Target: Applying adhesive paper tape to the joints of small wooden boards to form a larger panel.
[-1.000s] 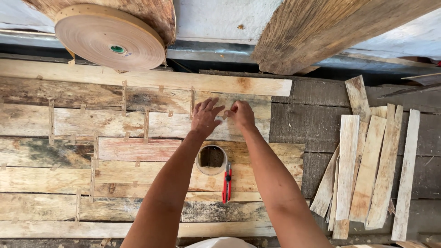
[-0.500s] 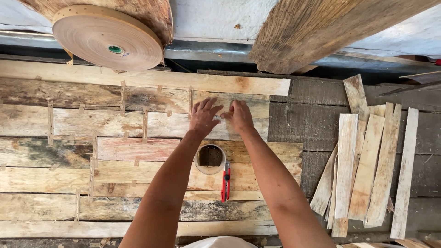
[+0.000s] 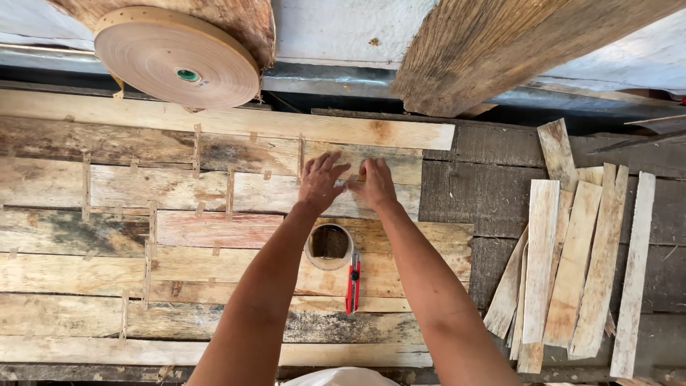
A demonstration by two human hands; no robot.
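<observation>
Left hand (image 3: 321, 182): lying flat, fingers spread, pressing the veneer sheet (image 3: 214, 236).
Right hand (image 3: 374, 183): pinching a small tape strip (image 3: 355, 179) against the sheet.
Tape roll (image 3: 329, 246): sitting just below both hands.
Red cutter (image 3: 352, 282): lying beside the roll.

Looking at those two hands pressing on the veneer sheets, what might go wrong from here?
The left hand and right hand press a small tape strip at a seam between rough veneer sheets, so a splinter seems possible. The red utility knife lies loose just below the forearms, beside the small tape roll; an arm drawn back might knock it. I cannot tell whether its blade is out.
</observation>
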